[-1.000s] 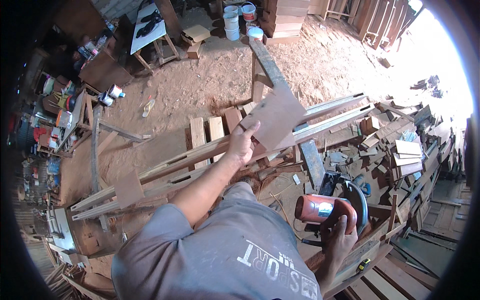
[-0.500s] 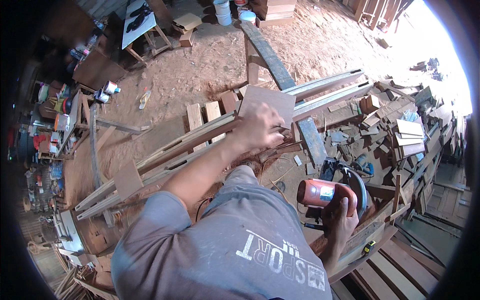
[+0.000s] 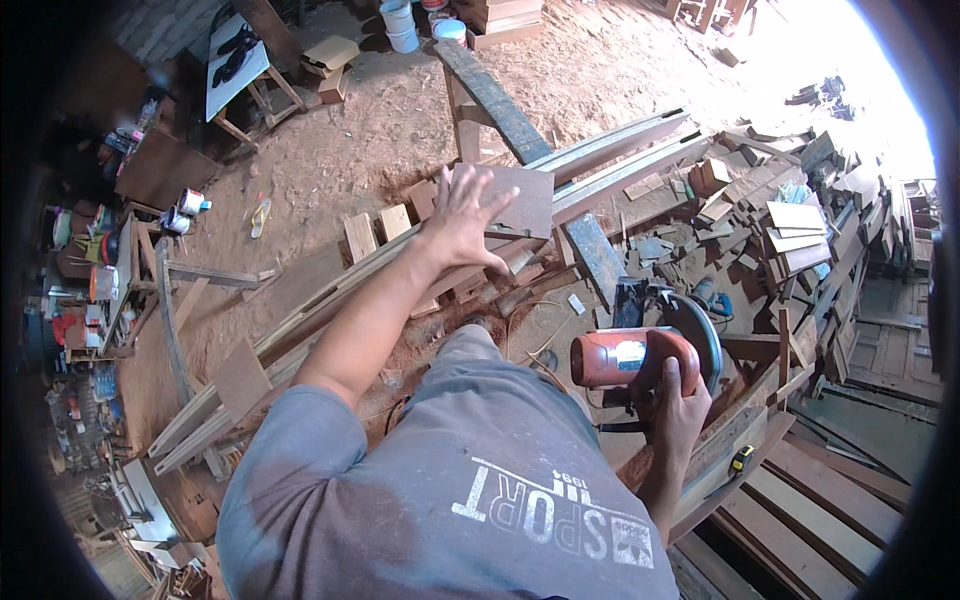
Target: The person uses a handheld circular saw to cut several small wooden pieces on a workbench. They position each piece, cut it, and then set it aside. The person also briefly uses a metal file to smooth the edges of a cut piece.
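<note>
The left hand (image 3: 452,228) has spread its fingers, no longer pinching the board (image 3: 527,203), which apparently rests on the beams (image 3: 630,150) just right of them, while the right hand (image 3: 680,405) grips the saw (image 3: 630,357).

a board (image 3: 530,205) lies on the paired beams (image 3: 625,148).

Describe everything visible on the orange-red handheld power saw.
The orange-red handheld power saw has a plastic-looking, barrel-shaped motor housing bearing a pale label, with its end pointing left. On its right side curves a rounded, grey blade guard; dark parts show above and below the housing. The person's bare right hand grips it, to the right of the torso. Whether it is running, or rests on anything, can't be told.
</note>
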`<act>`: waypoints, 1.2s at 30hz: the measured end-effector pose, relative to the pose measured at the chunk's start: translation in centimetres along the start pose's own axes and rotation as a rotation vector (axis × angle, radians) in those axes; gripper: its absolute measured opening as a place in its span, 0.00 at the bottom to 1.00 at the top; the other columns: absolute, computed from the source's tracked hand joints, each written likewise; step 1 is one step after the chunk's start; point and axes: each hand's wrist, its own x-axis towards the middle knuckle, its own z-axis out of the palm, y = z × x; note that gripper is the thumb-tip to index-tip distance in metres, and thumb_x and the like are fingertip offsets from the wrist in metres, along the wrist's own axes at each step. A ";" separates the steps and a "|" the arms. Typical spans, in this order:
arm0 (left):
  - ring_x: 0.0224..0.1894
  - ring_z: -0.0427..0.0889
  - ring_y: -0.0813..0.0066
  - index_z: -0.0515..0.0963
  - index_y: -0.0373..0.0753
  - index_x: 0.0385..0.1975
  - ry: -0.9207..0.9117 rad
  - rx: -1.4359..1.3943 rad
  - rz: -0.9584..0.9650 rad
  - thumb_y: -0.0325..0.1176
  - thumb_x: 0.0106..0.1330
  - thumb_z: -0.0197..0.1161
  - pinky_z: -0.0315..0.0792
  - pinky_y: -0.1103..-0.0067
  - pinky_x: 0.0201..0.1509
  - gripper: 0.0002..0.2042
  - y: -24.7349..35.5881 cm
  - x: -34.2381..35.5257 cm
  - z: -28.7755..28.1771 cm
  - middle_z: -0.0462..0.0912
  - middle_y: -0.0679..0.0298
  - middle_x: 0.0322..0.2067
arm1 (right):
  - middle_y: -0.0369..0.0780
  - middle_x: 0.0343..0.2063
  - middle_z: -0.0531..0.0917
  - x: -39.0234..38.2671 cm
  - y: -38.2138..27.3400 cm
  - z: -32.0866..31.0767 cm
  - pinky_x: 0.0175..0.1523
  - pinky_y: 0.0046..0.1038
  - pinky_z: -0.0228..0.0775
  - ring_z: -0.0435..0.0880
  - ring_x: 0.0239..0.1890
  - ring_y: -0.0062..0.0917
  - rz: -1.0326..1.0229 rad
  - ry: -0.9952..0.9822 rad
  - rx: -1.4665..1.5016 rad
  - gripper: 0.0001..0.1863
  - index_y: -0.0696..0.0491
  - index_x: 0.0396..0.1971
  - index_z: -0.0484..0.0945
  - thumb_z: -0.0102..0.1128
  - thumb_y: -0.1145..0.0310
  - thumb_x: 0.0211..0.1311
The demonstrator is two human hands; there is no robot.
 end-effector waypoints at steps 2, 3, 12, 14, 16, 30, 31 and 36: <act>0.81 0.48 0.40 0.59 0.59 0.80 -0.051 0.005 -0.053 0.76 0.32 0.78 0.34 0.44 0.83 0.67 -2.0 1.0 0.1 0.53 0.45 0.78 | 0.36 0.35 0.86 0.1 -0.5 0.3 0.31 0.19 0.71 0.82 0.29 0.16 0.001 -0.001 -0.039 0.20 0.61 0.55 0.83 0.65 0.61 0.75; 0.80 0.48 0.40 0.59 0.58 0.79 -0.101 -0.014 -0.062 0.76 0.33 0.78 0.35 0.43 0.83 0.66 -2.4 1.6 -0.4 0.53 0.44 0.78 | 0.36 0.32 0.86 0.3 -0.4 0.5 0.27 0.18 0.69 0.80 0.26 0.15 -0.054 0.001 -0.044 0.20 0.61 0.54 0.83 0.66 0.60 0.74; 0.82 0.42 0.40 0.60 0.61 0.79 -0.088 0.034 -0.094 0.76 0.31 0.79 0.34 0.42 0.83 0.66 2.1 -1.0 -1.2 0.54 0.44 0.77 | 0.30 0.23 0.80 0.7 -0.1 0.3 0.28 0.20 0.63 0.74 0.24 0.12 -0.091 0.044 -0.176 0.19 0.58 0.42 0.86 0.68 0.53 0.73; 0.82 0.41 0.39 0.59 0.64 0.79 -0.049 -0.035 -0.092 0.75 0.31 0.80 0.32 0.40 0.83 0.66 -0.5 0.0 0.0 0.52 0.43 0.78 | 0.33 0.26 0.83 0.6 -1.3 0.7 0.25 0.19 0.66 0.77 0.22 0.13 -0.059 -0.004 -0.159 0.19 0.60 0.47 0.85 0.69 0.57 0.72; 0.82 0.44 0.38 0.58 0.64 0.79 -0.119 -0.051 -0.061 0.74 0.31 0.80 0.32 0.40 0.82 0.66 -2.5 1.4 0.1 0.50 0.43 0.78 | 0.35 0.27 0.84 0.5 -1.9 0.9 0.24 0.19 0.68 0.78 0.21 0.13 -0.010 -0.036 -0.146 0.19 0.61 0.50 0.84 0.69 0.59 0.72; 0.47 0.89 0.49 0.84 0.41 0.55 0.451 -0.519 -0.075 0.31 0.68 0.65 0.84 0.60 0.52 0.16 3.9 -1.6 -2.0 0.89 0.50 0.47 | 0.30 0.23 0.80 0.4 -3.4 1.9 0.28 0.17 0.66 0.75 0.24 0.11 -0.130 -0.044 -0.073 0.21 0.60 0.49 0.84 0.67 0.54 0.74; 0.46 0.89 0.49 0.84 0.40 0.55 0.394 -0.519 -0.105 0.31 0.68 0.67 0.84 0.62 0.50 0.16 3.9 -1.4 -2.8 0.89 0.50 0.46 | 0.32 0.27 0.83 0.4 -3.7 1.8 0.29 0.16 0.69 0.78 0.26 0.12 -0.148 -0.075 -0.065 0.21 0.61 0.51 0.83 0.68 0.57 0.73; 0.46 0.90 0.52 0.85 0.40 0.52 0.411 -0.596 -0.145 0.34 0.66 0.72 0.84 0.65 0.49 0.16 2.7 -0.6 -1.3 0.90 0.53 0.43 | 0.37 0.35 0.87 0.9 -5.1 3.4 0.33 0.17 0.77 0.85 0.31 0.16 -0.234 -0.185 0.034 0.19 0.63 0.54 0.81 0.69 0.64 0.72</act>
